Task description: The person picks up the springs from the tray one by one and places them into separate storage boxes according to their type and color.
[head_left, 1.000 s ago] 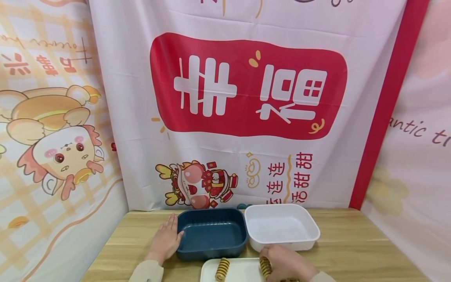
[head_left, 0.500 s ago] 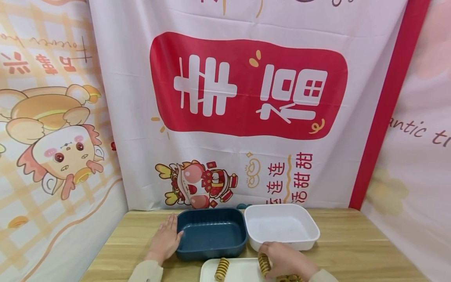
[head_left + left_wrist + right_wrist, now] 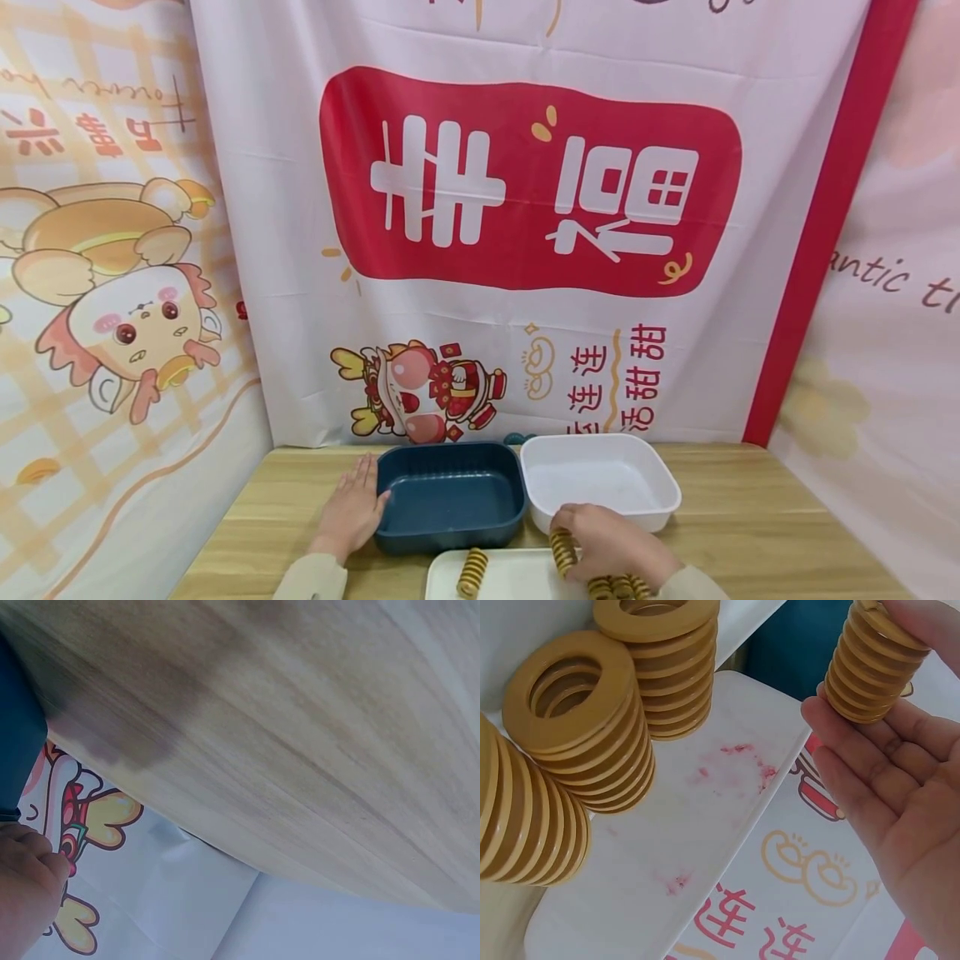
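My right hand (image 3: 618, 546) pinches a yellow coil spring (image 3: 562, 553) between thumb and fingers, over the shallow white tray (image 3: 517, 575). In the right wrist view the held spring (image 3: 874, 667) is apart from several more upright springs (image 3: 585, 727) on the tray. Partly under the right hand, those springs (image 3: 621, 587) show at the tray's right side. One more spring (image 3: 472, 573) lies at the tray's left. My left hand (image 3: 351, 504) rests with straight fingers along the left wall of a dark blue tub (image 3: 450, 535).
A white tub (image 3: 660, 518) stands right beside the blue one, just beyond the right hand. Both stand on a wooden table (image 3: 765, 533). A printed cloth (image 3: 300, 375) hangs behind the table, with more cloth at both sides.
My right hand has moved slightly away from me with its spring, up in the head view. More of the springs beneath it now show. The left hand has stayed put.
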`<state>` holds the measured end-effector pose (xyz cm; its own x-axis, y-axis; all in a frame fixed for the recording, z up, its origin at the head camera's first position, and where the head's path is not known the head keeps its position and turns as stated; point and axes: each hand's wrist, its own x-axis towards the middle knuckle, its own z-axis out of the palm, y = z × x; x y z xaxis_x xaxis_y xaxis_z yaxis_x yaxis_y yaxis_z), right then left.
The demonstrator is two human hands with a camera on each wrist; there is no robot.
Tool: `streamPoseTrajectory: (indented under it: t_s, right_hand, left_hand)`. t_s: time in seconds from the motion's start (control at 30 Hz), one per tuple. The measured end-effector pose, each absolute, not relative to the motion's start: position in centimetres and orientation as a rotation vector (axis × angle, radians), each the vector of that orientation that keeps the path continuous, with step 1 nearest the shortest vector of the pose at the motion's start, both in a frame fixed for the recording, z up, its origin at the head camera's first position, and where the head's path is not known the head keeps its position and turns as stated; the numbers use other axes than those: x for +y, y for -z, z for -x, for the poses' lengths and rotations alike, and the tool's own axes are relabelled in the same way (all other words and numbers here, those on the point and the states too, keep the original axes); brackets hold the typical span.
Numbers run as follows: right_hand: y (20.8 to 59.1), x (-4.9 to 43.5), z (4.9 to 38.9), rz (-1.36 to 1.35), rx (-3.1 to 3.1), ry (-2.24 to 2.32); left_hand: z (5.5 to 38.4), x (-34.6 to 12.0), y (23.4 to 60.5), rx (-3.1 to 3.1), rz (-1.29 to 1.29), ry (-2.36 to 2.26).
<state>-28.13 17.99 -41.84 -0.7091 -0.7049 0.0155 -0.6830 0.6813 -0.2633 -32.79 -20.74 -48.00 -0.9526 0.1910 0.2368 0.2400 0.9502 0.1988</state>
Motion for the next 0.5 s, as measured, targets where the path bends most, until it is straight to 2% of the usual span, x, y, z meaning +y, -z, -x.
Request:
streamPoseTrajectory:
  t_s: [0.5]
  right_hand:
    - [40.92, 17.93, 28.54, 1.229, 2.851, 0.360]
  left_hand:
    - [33.03, -20.82, 48.09, -2.876, 0.328, 0.347]
